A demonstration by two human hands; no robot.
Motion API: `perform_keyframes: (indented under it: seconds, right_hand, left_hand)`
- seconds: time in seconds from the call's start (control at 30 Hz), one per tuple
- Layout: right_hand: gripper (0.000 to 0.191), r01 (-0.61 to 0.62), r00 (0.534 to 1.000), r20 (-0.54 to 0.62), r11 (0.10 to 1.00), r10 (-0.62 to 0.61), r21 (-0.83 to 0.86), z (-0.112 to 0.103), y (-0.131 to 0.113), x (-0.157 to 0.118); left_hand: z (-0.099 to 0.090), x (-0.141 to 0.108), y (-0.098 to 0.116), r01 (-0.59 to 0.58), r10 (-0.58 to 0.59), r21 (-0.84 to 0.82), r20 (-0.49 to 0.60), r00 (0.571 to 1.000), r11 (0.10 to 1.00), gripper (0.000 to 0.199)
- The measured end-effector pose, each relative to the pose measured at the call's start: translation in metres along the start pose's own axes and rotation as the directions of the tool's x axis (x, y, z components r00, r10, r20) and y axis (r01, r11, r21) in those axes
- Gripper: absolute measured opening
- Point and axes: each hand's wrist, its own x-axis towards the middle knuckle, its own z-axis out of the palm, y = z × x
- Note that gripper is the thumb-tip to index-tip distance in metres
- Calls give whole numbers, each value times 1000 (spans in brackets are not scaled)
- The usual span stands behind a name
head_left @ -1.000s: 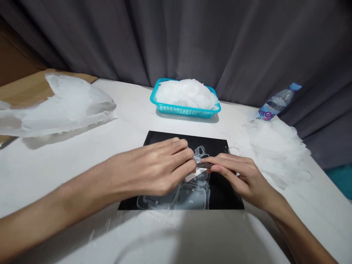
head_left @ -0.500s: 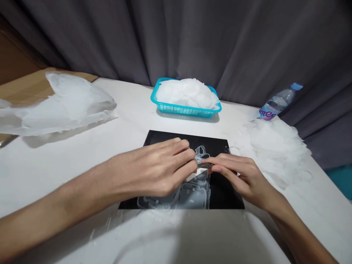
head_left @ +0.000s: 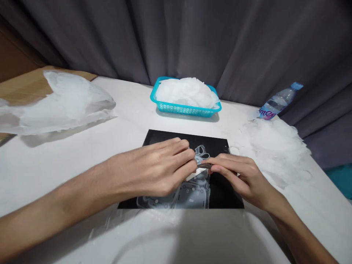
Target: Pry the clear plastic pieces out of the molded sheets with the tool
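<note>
My right hand (head_left: 240, 174) pinches a small, dark metal tool (head_left: 204, 165) between thumb and fingers. The tool's narrow end points left, toward the fingertips of my left hand (head_left: 165, 170). Those left fingers are curled closed over the black mat (head_left: 224, 198), and what they hold is hidden under them. A small white piece (head_left: 195, 175) shows just below the tool, between the two hands. Clear, thin plastic cut-outs (head_left: 192, 196) with holes and rounded outlines lie on the mat, partly covered by my left hand. A looped bit of clear film (head_left: 201, 150) lies just above the tool.
Behind the mat stands a turquoise basket (head_left: 189, 110) heaped with white translucent pieces. On the right are a pile of clear film pieces (head_left: 275, 150) and a water bottle (head_left: 279, 102). At left a white plastic bag (head_left: 68, 102) lies beside cardboard (head_left: 30, 86). A grey curtain (head_left: 178, 36) hangs behind.
Almost nothing differs. The view has shifted very slightly, while both hands and the metal tool keep the same positions.
</note>
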Motion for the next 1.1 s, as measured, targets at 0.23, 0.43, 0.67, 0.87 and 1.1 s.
perform_keyframes:
  seconds: [0.23,0.43,0.67,0.87,1.1]
  right_hand:
    - [23,-99,995,-27,995,100,32,-3,0,1]
    - [25,-173,983,-77,984,169,-51,-8,22,1]
    - [36,-223,971,-166,908,173,-354,-6,74,-3]
    - [50,-373,920,-306,784,244,-496,8,96,-3]
    - [54,-384,913,-350,731,210,-563,16,101,-2]
  left_hand:
    - [5,-4,-2,15,-15,-8,-17,1000,1000,32]
    - [12,-10,-4,56,-60,-83,-45,997,995,27]
    - [10,-12,-8,107,-104,-193,23,994,975,29]
    - [12,-14,-11,294,-286,-452,89,954,842,18]
    - [6,-13,-13,421,-375,-605,210,903,676,22]
